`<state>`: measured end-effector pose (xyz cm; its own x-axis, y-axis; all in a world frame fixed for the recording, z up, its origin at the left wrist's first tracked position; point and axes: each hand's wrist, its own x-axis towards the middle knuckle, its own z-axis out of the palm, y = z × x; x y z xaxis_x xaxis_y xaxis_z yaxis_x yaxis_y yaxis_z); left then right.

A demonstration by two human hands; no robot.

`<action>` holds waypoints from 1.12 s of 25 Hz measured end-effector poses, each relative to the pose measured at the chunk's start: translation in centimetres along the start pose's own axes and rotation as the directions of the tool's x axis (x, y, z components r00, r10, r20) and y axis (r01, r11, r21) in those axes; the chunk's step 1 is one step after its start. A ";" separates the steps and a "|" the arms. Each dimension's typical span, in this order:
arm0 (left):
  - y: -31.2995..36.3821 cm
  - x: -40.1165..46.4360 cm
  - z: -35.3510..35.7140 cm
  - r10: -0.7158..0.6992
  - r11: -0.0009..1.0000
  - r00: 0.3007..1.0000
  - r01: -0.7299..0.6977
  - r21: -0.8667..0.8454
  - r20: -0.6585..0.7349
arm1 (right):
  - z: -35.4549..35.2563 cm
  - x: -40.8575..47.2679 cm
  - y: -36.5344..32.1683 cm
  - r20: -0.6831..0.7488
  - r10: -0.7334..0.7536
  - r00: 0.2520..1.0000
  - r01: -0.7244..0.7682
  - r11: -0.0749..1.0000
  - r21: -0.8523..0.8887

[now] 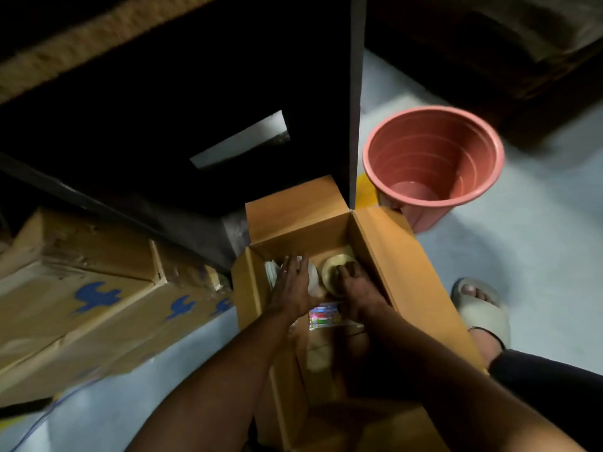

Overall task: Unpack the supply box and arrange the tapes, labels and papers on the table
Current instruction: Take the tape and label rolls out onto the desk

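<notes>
An open brown supply box (401, 275) stands on the floor with its flaps spread. Both my hands reach down inside it. My left hand (292, 285) lies with straight fingers over a whitish packet (313, 277) near the box's left wall. My right hand (354, 282) curls over a tan tape roll (332, 267) at the far right of the box. A packet with colourful stripes (324, 316) lies just behind my wrists. Deeper contents are dark and hidden by my forearms.
A pink plastic bucket (434, 164) stands on the pale floor right of the box. Large cardboard cartons with blue marks (98, 298) lie to the left. A dark table leg (355, 99) rises at the box's far corner. A sandalled foot (479, 305) is at right.
</notes>
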<state>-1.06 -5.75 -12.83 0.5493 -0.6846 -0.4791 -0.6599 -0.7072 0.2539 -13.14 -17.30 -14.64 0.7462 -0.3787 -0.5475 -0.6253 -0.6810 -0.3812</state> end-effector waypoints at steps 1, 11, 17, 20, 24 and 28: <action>-0.3 0.8 0.3 -0.009 1.000 1.000 0.009 0.028 -0.003 | 0.5 0.8 0.2 0.007 -0.010 1.000 0.011 1.000 -0.014; -1.2 3.4 1.7 -0.067 0.975 0.998 0.064 0.215 0.003 | 2.3 3.2 0.0 -0.044 0.004 0.999 -0.010 0.990 -0.139; -2.0 3.9 2.1 -0.119 0.955 0.993 0.116 0.273 -0.006 | 2.9 3.8 -1.0 -0.135 0.091 0.987 -0.115 0.977 -0.178; -2.8 3.9 2.6 -0.102 0.964 0.994 0.107 0.242 -0.034 | 3.2 3.7 -0.8 -0.237 0.092 0.967 -0.149 0.961 -0.233; -3.4 3.8 3.3 -0.020 0.944 0.998 0.036 0.328 -0.051 | 4.3 3.5 -0.3 -0.266 0.019 0.964 -0.119 0.923 -0.365; -3.4 3.7 3.5 0.016 0.939 0.996 0.014 0.344 -0.086 | 4.5 3.8 0.0 -0.300 -0.006 0.954 -0.116 0.914 -0.389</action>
<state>1.41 -5.29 -18.46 0.5805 -0.7087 -0.4009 -0.7879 -0.6131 -0.0571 -11.33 -15.89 -20.03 0.7844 -0.5447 -0.2966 -0.5690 -0.8223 0.0053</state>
